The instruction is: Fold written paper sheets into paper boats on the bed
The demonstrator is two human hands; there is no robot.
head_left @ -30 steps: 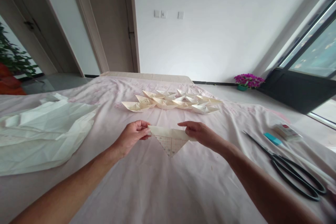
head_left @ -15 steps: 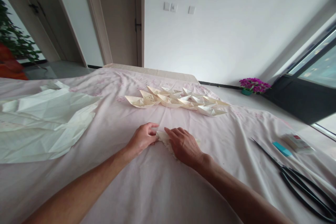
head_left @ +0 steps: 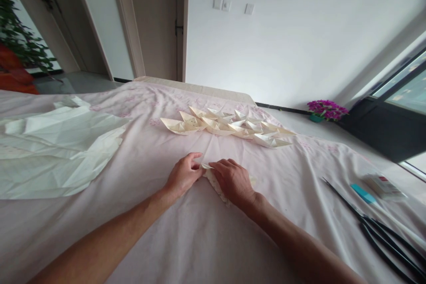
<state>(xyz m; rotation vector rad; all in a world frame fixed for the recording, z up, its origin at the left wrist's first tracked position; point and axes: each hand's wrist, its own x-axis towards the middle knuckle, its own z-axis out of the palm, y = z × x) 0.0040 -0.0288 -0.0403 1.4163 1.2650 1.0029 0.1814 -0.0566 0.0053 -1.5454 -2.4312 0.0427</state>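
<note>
A small piece of folded cream paper (head_left: 214, 183) lies on the bedspread, its near edge looking ragged and part of it covered by my fingers. With thumb and fingers curled together, my left hand (head_left: 183, 174) pinches the paper's left tip. My right hand (head_left: 234, 182) is closed over the paper from the right, its thumb at the tip near my left fingers. Just beyond my hands, several folded paper boats (head_left: 218, 126) stand close together in rows.
Large creased pale sheets (head_left: 63, 151) spread over the left side of the pink bedspread (head_left: 159, 239). On the right lie black-handled scissors (head_left: 362, 217), a blue-and-white tool (head_left: 363, 193) and a small clear-wrapped box (head_left: 384, 186). Purple flowers (head_left: 328, 109) stand on the floor beyond.
My view has shifted slightly. My right thumb now sits closer to the paper's tip, where a small folded edge shows. Both hands stay at the paper, and the boats have not moved.
</note>
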